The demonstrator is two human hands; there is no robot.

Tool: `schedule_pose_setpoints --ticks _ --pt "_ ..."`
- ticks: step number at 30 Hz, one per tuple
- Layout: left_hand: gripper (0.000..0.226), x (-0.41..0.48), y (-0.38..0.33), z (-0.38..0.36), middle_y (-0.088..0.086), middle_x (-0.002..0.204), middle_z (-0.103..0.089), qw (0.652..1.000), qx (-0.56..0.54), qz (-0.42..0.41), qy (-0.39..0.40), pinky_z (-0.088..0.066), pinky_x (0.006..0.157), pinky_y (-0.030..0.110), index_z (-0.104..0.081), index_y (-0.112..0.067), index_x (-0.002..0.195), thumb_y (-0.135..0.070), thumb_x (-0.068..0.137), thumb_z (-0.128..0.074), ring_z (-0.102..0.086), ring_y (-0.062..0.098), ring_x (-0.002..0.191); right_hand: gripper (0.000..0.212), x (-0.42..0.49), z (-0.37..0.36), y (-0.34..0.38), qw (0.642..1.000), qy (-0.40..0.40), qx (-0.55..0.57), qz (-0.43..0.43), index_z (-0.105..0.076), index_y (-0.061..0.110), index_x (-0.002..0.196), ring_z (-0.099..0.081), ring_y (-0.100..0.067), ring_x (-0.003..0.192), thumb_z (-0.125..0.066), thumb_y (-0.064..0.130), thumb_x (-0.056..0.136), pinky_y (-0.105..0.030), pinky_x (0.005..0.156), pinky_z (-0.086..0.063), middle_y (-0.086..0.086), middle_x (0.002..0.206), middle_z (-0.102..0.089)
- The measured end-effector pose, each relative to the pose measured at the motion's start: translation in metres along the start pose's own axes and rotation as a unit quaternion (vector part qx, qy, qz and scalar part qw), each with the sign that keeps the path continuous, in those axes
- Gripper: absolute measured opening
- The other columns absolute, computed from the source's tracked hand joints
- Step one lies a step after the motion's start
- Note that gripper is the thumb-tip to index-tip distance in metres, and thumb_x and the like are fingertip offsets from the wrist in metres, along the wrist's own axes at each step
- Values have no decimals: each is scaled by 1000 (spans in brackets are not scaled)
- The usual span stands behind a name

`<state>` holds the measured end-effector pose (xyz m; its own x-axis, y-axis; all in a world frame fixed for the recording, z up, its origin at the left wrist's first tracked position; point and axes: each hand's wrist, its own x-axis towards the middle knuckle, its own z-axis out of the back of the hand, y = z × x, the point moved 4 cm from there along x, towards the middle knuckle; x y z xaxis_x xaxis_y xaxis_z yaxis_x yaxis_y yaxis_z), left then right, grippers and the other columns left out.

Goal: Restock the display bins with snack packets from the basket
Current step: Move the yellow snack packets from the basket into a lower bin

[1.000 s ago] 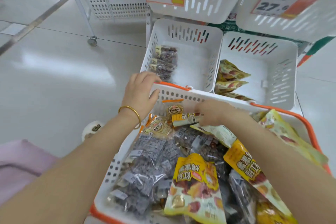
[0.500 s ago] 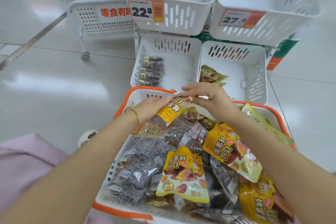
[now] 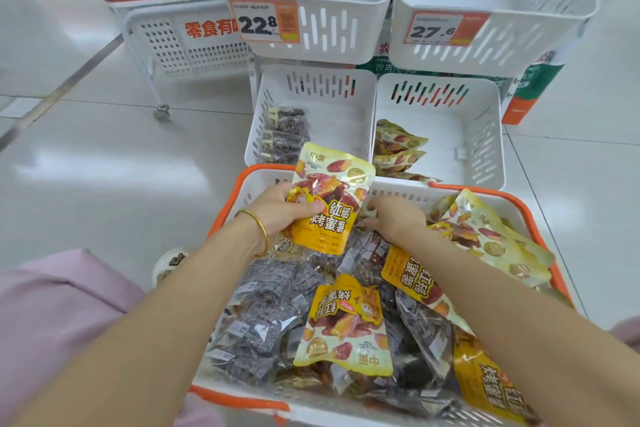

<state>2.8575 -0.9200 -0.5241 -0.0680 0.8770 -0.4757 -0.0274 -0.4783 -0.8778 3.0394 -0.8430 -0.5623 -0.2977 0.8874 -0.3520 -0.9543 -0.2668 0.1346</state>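
My left hand (image 3: pixel 284 210) grips a yellow sweet-potato snack packet (image 3: pixel 330 198) and holds it upright over the far end of the white, orange-rimmed basket (image 3: pixel 467 188). My right hand (image 3: pixel 394 218) reaches down among the packets at the basket's far wall, fingers curled; what it holds is hidden. The basket is full of yellow packets (image 3: pixel 346 326) and dark clear packets (image 3: pixel 256 326). Beyond it stand two low white display bins: the left bin (image 3: pixel 332 114) holds dark packets (image 3: pixel 285 135), the right bin (image 3: pixel 481 135) holds yellow packets (image 3: pixel 396 149).
Two upper white bins (image 3: pixel 346 31) (image 3: pixel 519 38) carry price tags 22.8 and 27.6. A wheeled white cart (image 3: pixel 166 42) with stacked baskets stands at back left. Glossy white floor lies all around. A pink garment (image 3: pixel 52 315) is at lower left.
My left hand has taken hold of the yellow packet and raised it upright. My right hand has let go of it and dropped back into the basket.
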Motion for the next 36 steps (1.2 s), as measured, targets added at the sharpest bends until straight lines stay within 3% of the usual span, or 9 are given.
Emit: schedule_pose_setpoints --ticks 3,7,13,19,21,23,27,31,36 --pt "35 1 -2 4 10 107 -68 999 -17 -25 -37 -57 66 34 -57 -12 116 -13 83 -68 -67 25 91 14 -1 5 3 998 -60 -11 -11 -65 14 93 -63 -27 86 -50 16 92 -29 61 -44 -5 93 -66" --pt "31 6 -8 9 10 111 -66 989 -51 -61 -122 -56 78 43 -55 -12 115 -14 86 -66 -66 25 94 15 -24 54 -23 958 -209 189 60 -58 11 79 -57 -25 78 -52 13 93 -32 63 -42 -1 75 -60" --pt "48 9 -18 4 9 123 -58 973 -39 -96 -207 -51 91 47 -41 -11 132 -25 90 -60 -59 26 108 24 -58 103 -53 848 -170 496 79 -52 13 72 -59 -18 65 -50 6 95 -32 65 -59 -4 67 -54" --pt "64 5 -24 -49 -4 114 -54 995 -30 -57 -70 -40 90 32 -42 -11 124 -63 88 -41 -51 13 105 24 -60 96 -46 791 -128 598 19 -55 14 73 -58 -8 50 -51 8 96 -21 47 -52 1 61 -55" --pt "97 7 -23 -64 1 141 -44 998 -29 -56 -24 -31 106 44 -37 -15 139 -81 68 -48 -39 23 132 23 -57 91 -48 779 -134 613 -12 -55 14 74 -56 -7 46 -51 10 96 -18 43 -48 0 61 -53" --pt "108 12 -16 -73 9 135 -52 997 15 -71 -3 -35 105 56 -41 -23 134 -81 47 -69 -45 35 127 21 -56 86 -50 767 -126 628 -27 -55 13 75 -54 -4 43 -53 11 96 -17 42 -47 -1 64 -53" --pt "95 17 -7 -80 -2 119 -62 992 87 -87 35 -50 90 51 -48 -31 117 -68 38 -83 -60 24 108 8 -55 83 -64 793 -85 602 -33 -58 13 87 -63 -9 66 -66 14 87 -23 54 -55 -4 85 -60" --pt "61 20 -33 -89 -11 106 -59 972 162 -151 73 -54 75 17 -42 -27 113 -36 67 -81 -59 2 91 69 -51 107 -80 829 56 550 80 -45 37 131 -63 -19 104 -75 22 71 -37 67 -58 10 129 -47" --pt "59 47 -103 -115 -19 95 -53 933 247 -257 46 -44 61 1 -40 -22 113 -25 70 -81 -53 -5 81 58 -29 152 -96 889 15 447 96 -51 23 117 -70 -14 75 -75 -3 72 -42 60 -60 -1 102 -63"
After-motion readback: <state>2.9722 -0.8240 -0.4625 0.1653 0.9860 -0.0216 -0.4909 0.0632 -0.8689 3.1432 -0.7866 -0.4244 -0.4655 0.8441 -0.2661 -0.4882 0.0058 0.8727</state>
